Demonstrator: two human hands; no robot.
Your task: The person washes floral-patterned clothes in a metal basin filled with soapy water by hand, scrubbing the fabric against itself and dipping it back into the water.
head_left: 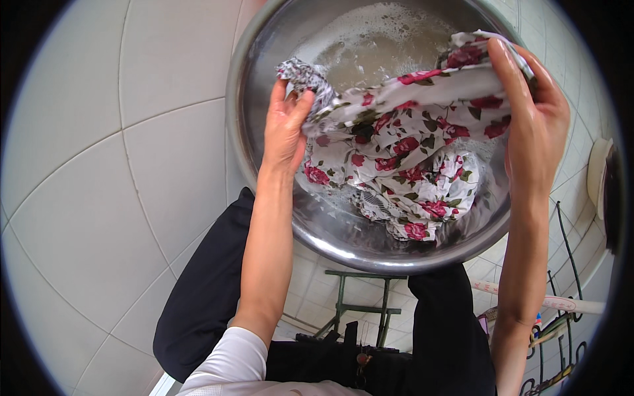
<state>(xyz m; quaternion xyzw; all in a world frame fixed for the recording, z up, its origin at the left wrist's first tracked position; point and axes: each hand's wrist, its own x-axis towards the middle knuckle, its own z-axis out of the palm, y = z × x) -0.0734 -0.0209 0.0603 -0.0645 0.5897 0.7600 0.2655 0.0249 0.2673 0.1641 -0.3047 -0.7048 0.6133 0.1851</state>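
Observation:
Wet white fabric printed with red roses and dark green leaves (401, 148) lies partly in a large stainless steel basin (342, 250). My left hand (287, 119) grips a bunched end with a small dark print, over the basin's left side. Toward the right rim, my right hand (532, 94) holds up another part of the cloth between thumb and fingers. A stretch of fabric spans the gap between both hands. The lower folds rest in the basin, near its front wall. Cloudy, sudsy water (376, 54) shows behind the cloth.
White tiles (168, 119) cover the surface at the left. A green metal frame (364, 309) stands below the basin, between my dark-trousered knees. To the right are a dark wire rack (559, 341), a pale pole (574, 304) bearing writing, and a cream-coloured round object (598, 178).

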